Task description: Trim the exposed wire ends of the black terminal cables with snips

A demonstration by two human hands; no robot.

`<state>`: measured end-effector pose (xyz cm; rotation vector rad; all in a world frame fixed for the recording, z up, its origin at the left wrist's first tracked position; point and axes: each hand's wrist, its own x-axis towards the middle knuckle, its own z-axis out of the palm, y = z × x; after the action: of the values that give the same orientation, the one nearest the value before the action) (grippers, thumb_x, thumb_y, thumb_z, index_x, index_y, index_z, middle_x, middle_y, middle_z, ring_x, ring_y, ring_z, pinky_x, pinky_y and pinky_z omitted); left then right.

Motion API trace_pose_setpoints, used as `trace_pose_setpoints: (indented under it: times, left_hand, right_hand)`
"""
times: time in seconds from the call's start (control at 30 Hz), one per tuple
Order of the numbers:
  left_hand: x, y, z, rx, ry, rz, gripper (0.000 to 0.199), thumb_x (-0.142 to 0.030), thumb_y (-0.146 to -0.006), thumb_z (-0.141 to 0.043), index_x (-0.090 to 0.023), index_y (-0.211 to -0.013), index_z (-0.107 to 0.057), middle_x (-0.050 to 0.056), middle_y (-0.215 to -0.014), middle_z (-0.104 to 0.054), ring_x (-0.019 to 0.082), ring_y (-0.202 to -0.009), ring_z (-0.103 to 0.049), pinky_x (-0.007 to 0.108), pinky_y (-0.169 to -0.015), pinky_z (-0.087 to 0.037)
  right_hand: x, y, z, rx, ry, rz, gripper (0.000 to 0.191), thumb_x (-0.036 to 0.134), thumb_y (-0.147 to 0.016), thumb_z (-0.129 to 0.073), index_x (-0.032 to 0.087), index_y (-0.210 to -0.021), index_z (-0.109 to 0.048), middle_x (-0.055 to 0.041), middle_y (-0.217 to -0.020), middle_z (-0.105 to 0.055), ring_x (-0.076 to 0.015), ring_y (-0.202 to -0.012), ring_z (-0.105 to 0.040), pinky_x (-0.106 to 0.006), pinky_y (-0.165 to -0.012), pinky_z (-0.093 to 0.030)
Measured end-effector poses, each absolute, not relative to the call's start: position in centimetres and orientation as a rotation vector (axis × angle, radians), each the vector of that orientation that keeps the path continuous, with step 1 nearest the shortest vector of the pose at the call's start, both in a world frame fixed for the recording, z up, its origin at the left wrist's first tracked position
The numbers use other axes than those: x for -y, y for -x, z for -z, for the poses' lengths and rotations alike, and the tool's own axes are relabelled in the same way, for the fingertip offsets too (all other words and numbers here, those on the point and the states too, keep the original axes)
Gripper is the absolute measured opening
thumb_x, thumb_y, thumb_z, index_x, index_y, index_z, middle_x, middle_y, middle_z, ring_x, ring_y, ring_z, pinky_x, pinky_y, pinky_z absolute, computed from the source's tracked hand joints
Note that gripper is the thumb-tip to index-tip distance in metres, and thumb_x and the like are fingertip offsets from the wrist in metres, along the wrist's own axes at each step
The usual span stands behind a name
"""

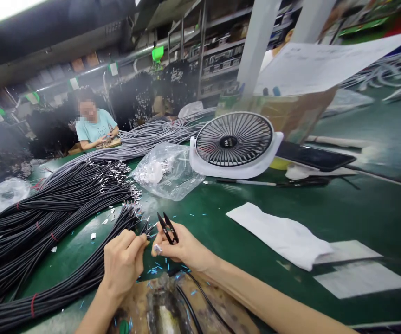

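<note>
My left hand [124,260] is closed in a pinch at the stripped ends of a black cable bundle [92,264]. Just to its right, my right hand [183,246] is curled round small black thread snips [168,229], whose two blades point up and stand apart. A bit of white material shows at the right thumb. Fine wire ends stick up between the hands. Small blue scraps [157,268] lie on the green table below the fingers.
Nearest me is a stained board [131,301] with a metal object on it. More black cables [57,199] lie left. Beyond are a plastic bag [169,171], a fan [235,144], a phone [315,155] and white paper [280,232]. A person [94,123] sits across the table.
</note>
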<state>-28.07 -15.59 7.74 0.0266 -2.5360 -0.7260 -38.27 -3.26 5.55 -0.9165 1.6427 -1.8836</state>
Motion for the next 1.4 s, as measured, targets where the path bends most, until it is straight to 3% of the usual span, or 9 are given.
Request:
trace_pose_setpoints:
  times: [0.1,0.23,0.33,0.43,0.6,0.73,0.9,1.17,1.4]
  left_hand:
    - [15.4,28.2,-7.4,2.527,-0.063,0.722,0.021,-0.025,-0.085,-0.05,-0.021,-0.073,-0.067,0.004,-0.065,-0.059,0.015,-0.063,-0.057,0.025,-0.061,-0.044]
    - [15.1,28.3,-7.4,2.487,-0.139,0.74,0.021,-0.027,-0.087,-0.048,-0.02,-0.095,-0.066,0.002,-0.067,-0.06,0.011,-0.054,-0.054,0.022,-0.052,-0.043]
    - [15.0,28.2,-7.7,2.459,-0.148,0.788,0.023,-0.027,-0.087,-0.048,-0.02,-0.1,-0.066,0.001,-0.067,-0.062,0.011,-0.053,-0.055,0.021,-0.051,-0.044]
    - [15.0,28.2,-7.9,2.454,-0.133,0.821,0.02,-0.026,-0.085,-0.05,-0.02,-0.087,-0.069,0.002,-0.069,-0.064,0.013,-0.058,-0.058,0.023,-0.055,-0.046]
    - [14.8,28.2,-7.9,2.441,-0.138,0.838,0.017,-0.024,-0.084,-0.052,-0.02,-0.082,-0.069,0.004,-0.073,-0.064,0.015,-0.065,-0.06,0.024,-0.057,-0.047]
    - [14.7,28.1,-7.9,2.433,-0.146,0.857,0.016,-0.023,-0.083,-0.053,-0.019,-0.081,-0.069,0.004,-0.072,-0.063,0.014,-0.064,-0.06,0.023,-0.055,-0.046]
    - [14.7,28.1,-7.5,2.423,-0.16,0.881,0.015,-0.023,-0.083,-0.054,-0.018,-0.08,-0.068,0.003,-0.069,-0.062,0.014,-0.063,-0.058,0.023,-0.056,-0.045]
    - [14.7,28.1,-6.5,2.405,-0.178,0.946,0.016,-0.024,-0.085,-0.052,-0.017,-0.081,-0.066,0.004,-0.073,-0.063,0.014,-0.067,-0.058,0.024,-0.061,-0.046]
    - [14.6,28.0,-6.7,2.428,-0.193,1.074,0.022,-0.028,-0.086,-0.051,-0.018,-0.078,-0.068,0.002,-0.065,-0.061,0.012,-0.057,-0.053,0.022,-0.05,-0.038]
  right_hand:
    - [2.0,38.7,-6.5,-1.818,0.872,1.924,0.017,0.029,-0.068,-0.059,0.017,-0.074,-0.048,0.0014,-0.056,-0.06,-0.0078,-0.045,-0.046,-0.018,-0.043,-0.036]
    - [0.5,39.3,-7.7,-2.283,0.883,1.779,0.009,0.024,-0.069,-0.058,0.016,-0.073,-0.058,0.0023,-0.053,-0.059,-0.0102,-0.047,-0.051,-0.021,-0.049,-0.042]
    - [0.6,39.0,-7.8,-2.286,0.962,1.825,0.016,0.024,-0.071,-0.056,0.015,-0.079,-0.067,-0.0034,-0.069,-0.068,-0.0151,-0.063,-0.063,-0.026,-0.061,-0.05]
    - [1.2,38.3,-7.5,-2.052,0.994,1.965,0.027,0.027,-0.074,-0.052,0.014,-0.09,-0.069,-0.0084,-0.084,-0.072,-0.0195,-0.078,-0.068,-0.03,-0.072,-0.053]
    - [1.7,37.5,-7.3,-2.058,0.996,1.968,0.026,0.029,-0.075,-0.051,0.014,-0.078,-0.071,-0.0084,-0.078,-0.072,-0.0209,-0.072,-0.068,-0.034,-0.07,-0.055]
    - [1.9,37.5,-7.0,-1.952,0.911,2.015,0.027,0.031,-0.07,-0.061,0.012,-0.086,-0.072,-0.0103,-0.082,-0.072,-0.022,-0.075,-0.068,-0.035,-0.075,-0.056]
    - [1.8,37.3,-6.7,-1.947,0.924,2.012,0.029,0.032,-0.073,-0.059,0.013,-0.09,-0.073,-0.0094,-0.082,-0.072,-0.0225,-0.076,-0.069,-0.038,-0.079,-0.056]
    - [2.3,37.3,-6.8,-1.865,0.782,1.951,0.025,0.029,-0.073,-0.061,0.014,-0.088,-0.074,-0.0074,-0.079,-0.072,-0.0221,-0.074,-0.069,-0.031,-0.066,-0.057]
    - [1.8,36.9,-6.5,-2.044,1.101,2.013,0.024,0.028,-0.08,-0.055,0.017,-0.092,-0.073,-0.0061,-0.086,-0.072,-0.0193,-0.074,-0.069,-0.029,-0.069,-0.056]
